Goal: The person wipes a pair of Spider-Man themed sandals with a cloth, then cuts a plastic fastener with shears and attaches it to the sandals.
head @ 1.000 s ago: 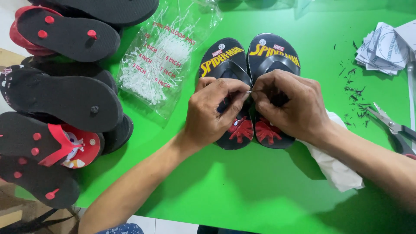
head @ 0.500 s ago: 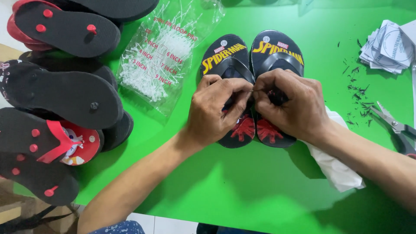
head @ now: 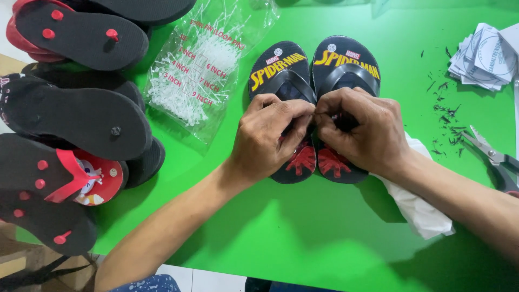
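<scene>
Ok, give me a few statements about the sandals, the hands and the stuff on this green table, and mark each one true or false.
1. Both hands, left hand and right hand, rest on the pair of dark flip-flops. True.
2. The flip-flops lie on a red table. False: the table is green.
3. The scissors are in the right hand. False: they lie on the table, off to its right.
4. A clear plastic bag of white fasteners lies left of the pair. True.
5. A stack of flip-flops sits at the table's left edge. True.

Green table (head: pixel 303 238) with sandals (head: pixel 316 65), bagged ties (head: pixel 200 75), scissors (head: pixel 494 159).
</scene>
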